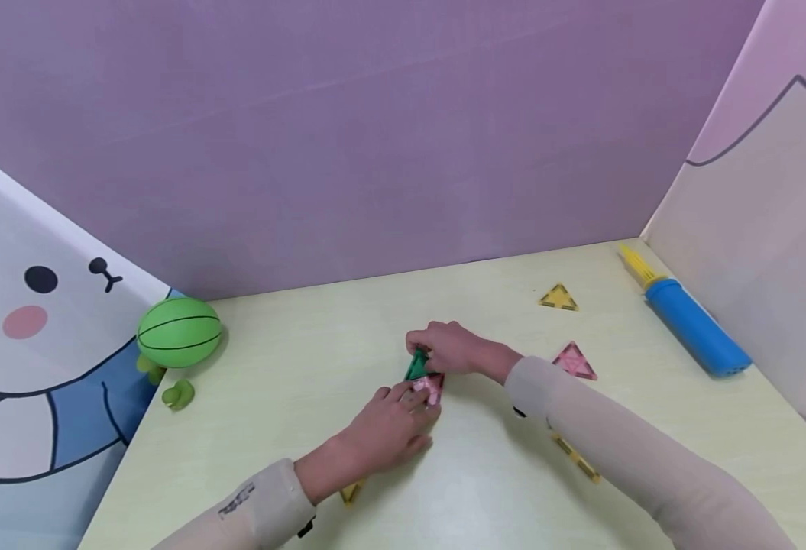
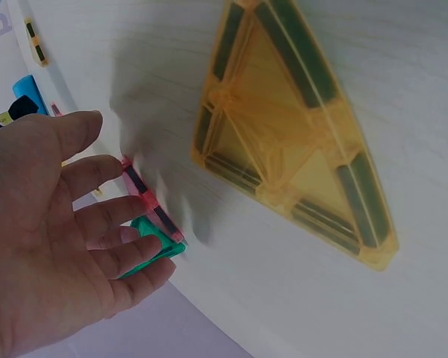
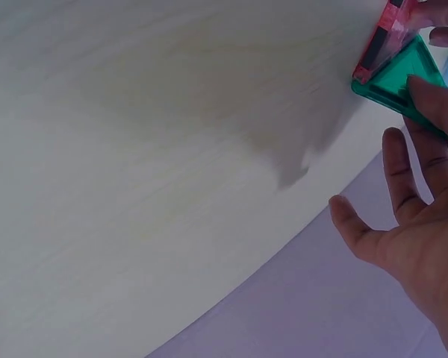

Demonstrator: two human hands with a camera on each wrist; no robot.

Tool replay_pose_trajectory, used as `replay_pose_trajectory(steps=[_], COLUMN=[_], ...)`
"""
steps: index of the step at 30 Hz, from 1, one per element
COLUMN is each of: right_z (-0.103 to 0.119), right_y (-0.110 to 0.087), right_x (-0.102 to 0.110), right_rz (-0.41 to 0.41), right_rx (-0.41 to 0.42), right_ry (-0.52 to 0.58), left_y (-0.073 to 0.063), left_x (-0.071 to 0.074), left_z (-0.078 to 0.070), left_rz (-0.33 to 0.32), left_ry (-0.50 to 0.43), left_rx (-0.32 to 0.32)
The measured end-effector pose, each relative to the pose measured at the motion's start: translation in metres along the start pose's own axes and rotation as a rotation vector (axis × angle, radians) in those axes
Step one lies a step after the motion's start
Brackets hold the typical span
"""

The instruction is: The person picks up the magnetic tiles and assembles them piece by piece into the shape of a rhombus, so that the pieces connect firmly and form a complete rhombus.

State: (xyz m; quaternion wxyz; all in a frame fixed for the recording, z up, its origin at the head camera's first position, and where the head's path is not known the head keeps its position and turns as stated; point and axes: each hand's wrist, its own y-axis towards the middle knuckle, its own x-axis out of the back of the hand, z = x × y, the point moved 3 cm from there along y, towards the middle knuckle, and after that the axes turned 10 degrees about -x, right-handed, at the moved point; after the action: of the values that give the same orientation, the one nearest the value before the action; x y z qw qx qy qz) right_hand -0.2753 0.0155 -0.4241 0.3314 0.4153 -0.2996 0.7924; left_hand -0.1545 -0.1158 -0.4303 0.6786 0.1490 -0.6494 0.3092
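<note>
Near the middle of the table in the head view, a green triangular magnetic tile (image 1: 415,367) and a pink triangular magnetic tile (image 1: 434,386) meet edge to edge. My right hand (image 1: 454,349) pinches the green tile (image 3: 399,78) between thumb and finger, its other fingers spread loosely. The fingers of my left hand (image 1: 385,428) rest on the pink tile (image 3: 381,37), partly covering it, with the thumb held apart. Close to the left wrist, a yellow triangular magnetic tile (image 2: 284,142) lies on the table, mostly hidden in the head view.
At the right lie another yellow triangle (image 1: 558,297), a pink triangle (image 1: 574,360) and a yellow tile (image 1: 577,457) partly under the right sleeve. A blue pump (image 1: 694,325) lies along the right edge. On the left are a green balloon (image 1: 179,332) and a small green toy (image 1: 179,395).
</note>
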Motion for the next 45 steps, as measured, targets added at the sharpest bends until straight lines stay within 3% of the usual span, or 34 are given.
replay_pose_trajectory(steps=[12, 20, 31, 45], right_z=[0.0044, 0.0034, 0.0054, 0.0029], right_y=[-0.0052, -0.0066, -0.0065, -0.0042], right_x=[-0.0003, 0.0006, 0.0027, -0.0037], right_rz=[-0.024, -0.064, -0.021, 0.005], right_rx=[0.06, 0.097, 0.109, 0.02], right_ry=[-0.119, -0.203, -0.16, -0.142], left_y=[-0.0016, -0.0029, -0.004, -0.0061], left_x=[-0.0027, -0.0029, -0.0026, -0.0018], left_z=[0.0042, 0.0042, 0.0043, 0.0051], left_rz=[-0.006, 0.006, 0.032, 0.034], left_ry=[-0.028, 0.005, -0.001, -0.015], left_rx=[-0.013, -0.019, -0.008, -0.017])
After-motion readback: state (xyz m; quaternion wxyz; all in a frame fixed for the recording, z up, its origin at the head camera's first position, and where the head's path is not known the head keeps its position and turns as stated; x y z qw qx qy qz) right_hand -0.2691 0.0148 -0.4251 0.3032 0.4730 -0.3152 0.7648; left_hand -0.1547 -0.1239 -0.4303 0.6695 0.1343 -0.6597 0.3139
